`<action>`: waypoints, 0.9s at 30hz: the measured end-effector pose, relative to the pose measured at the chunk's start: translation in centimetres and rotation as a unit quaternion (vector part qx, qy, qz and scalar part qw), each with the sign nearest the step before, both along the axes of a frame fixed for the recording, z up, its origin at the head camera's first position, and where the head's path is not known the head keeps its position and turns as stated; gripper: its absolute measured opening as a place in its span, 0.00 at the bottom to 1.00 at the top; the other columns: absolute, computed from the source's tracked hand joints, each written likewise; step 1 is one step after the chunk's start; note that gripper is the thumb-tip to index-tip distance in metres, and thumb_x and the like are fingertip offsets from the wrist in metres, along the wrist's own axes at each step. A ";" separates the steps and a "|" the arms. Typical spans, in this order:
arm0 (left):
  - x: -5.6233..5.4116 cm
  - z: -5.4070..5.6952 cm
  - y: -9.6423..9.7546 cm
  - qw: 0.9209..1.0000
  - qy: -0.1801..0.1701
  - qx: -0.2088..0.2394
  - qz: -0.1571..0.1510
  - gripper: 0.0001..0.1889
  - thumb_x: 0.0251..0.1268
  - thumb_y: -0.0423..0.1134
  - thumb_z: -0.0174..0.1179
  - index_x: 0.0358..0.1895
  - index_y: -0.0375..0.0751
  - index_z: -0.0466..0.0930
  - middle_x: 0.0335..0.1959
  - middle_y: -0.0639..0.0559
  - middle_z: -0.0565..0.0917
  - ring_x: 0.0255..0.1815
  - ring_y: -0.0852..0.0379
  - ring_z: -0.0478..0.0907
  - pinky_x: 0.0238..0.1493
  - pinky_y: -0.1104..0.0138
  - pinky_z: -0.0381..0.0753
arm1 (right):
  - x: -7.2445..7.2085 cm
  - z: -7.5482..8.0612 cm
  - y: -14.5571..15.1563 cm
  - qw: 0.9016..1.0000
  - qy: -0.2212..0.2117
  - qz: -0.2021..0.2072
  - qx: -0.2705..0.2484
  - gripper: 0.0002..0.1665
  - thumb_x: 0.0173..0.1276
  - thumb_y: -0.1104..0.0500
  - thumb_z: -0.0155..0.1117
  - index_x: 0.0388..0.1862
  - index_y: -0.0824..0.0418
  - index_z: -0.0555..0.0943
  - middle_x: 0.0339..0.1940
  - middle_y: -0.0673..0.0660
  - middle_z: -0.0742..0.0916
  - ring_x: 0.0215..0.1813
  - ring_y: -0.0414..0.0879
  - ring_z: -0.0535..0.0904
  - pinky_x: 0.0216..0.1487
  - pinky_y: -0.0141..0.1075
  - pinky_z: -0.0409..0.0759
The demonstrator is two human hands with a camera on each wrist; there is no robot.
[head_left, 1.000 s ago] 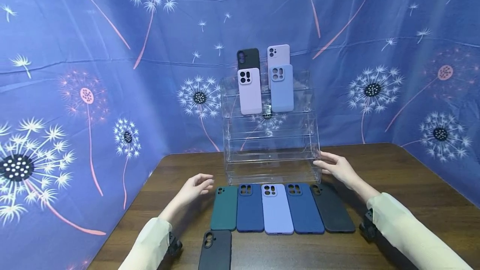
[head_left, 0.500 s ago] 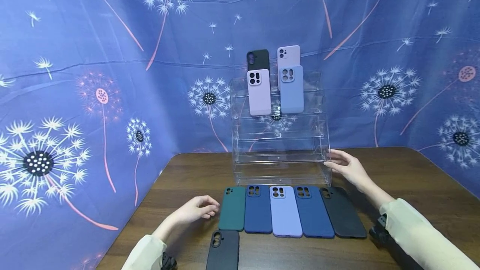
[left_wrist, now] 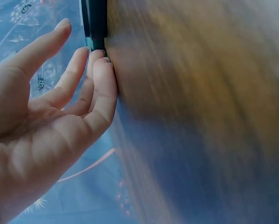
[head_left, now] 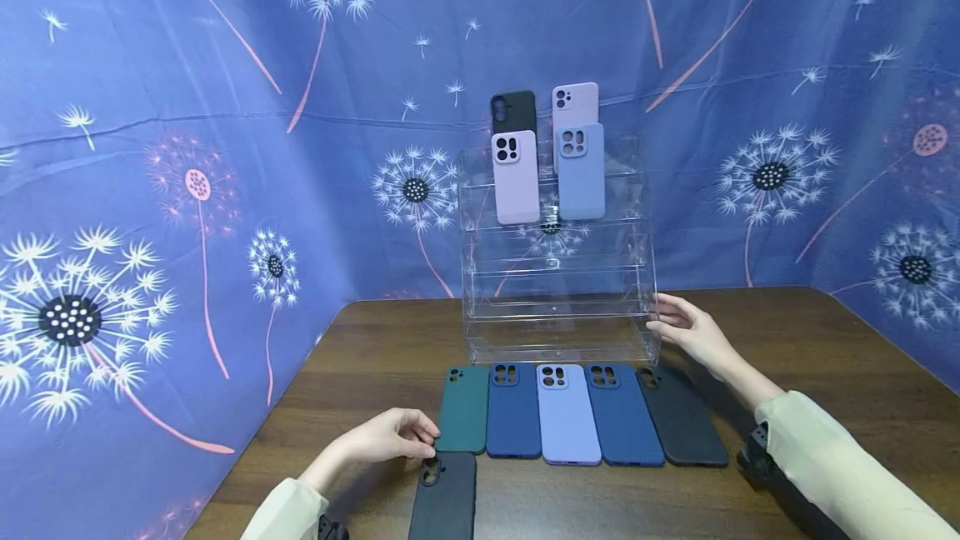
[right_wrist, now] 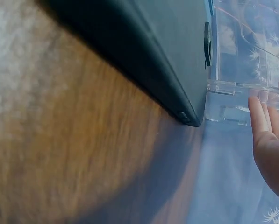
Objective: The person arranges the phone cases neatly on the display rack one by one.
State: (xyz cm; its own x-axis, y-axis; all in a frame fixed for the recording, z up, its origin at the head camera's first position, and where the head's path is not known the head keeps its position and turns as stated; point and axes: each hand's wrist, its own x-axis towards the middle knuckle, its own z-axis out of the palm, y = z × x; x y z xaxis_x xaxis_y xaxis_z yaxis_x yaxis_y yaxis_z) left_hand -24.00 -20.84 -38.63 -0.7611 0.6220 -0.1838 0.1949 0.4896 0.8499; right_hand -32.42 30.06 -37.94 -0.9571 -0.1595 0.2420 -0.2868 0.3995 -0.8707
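Note:
My left hand [head_left: 386, 437] hovers at the upper left of a black phone case [head_left: 446, 497], fingers loosely bent. In the left wrist view its fingertips are close to a dark case edge [left_wrist: 96, 21]; contact is unclear. At the right side of a clear tiered display stand [head_left: 555, 307], my right hand [head_left: 697, 336] rests its fairly straight fingers against the side panel. Before the stand lie a green phone case [head_left: 462, 411], a navy case [head_left: 513, 419], a periwinkle case [head_left: 568, 423], another navy case [head_left: 624, 423] and a black case [head_left: 686, 423].
Higher up, the stand bears a black case [head_left: 523, 112], a pale pink case [head_left: 516, 182], a pale lilac case [head_left: 576, 102] and a light blue case [head_left: 582, 177]. A blue dandelion-print curtain [head_left: 375, 48] hangs behind the wooden table [head_left: 360, 365].
My left hand has come down from beside the green case's top to the black case at the front. The right hand stays at the stand's side. The head view has shifted slightly.

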 end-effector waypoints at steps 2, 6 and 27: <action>-0.1 0.1 0.2 1.000 -0.001 -0.006 -0.001 0.13 0.60 0.36 0.63 0.44 0.31 0.77 0.40 0.46 0.81 0.38 0.59 0.78 0.36 0.73 0.78 | -0.1 0.1 0.1 1.000 0.002 -0.002 0.002 0.41 0.69 0.52 0.58 0.73 0.67 0.54 0.64 0.74 0.70 0.45 0.18 0.71 0.49 0.41 0.83; -0.2 0.3 0.4 1.000 0.002 -0.020 0.003 0.13 0.55 0.35 0.67 0.39 0.31 0.77 0.35 0.49 0.79 0.33 0.59 0.76 0.32 0.74 0.77 | -0.1 -0.1 0.1 1.000 0.006 -0.002 -0.002 0.40 0.69 0.53 0.58 0.73 0.67 0.54 0.64 0.73 0.70 0.46 0.19 0.71 0.51 0.44 0.82; 0.8 0.8 0.8 0.998 -0.006 -0.069 -0.002 0.10 0.49 0.33 0.68 0.33 0.35 0.77 0.28 0.52 0.76 0.24 0.62 0.77 0.24 0.72 0.81 | 0.2 -0.3 -0.2 1.000 0.000 0.003 -0.017 0.39 0.70 0.56 0.57 0.73 0.68 0.53 0.64 0.74 0.70 0.61 0.52 0.73 0.52 0.45 0.81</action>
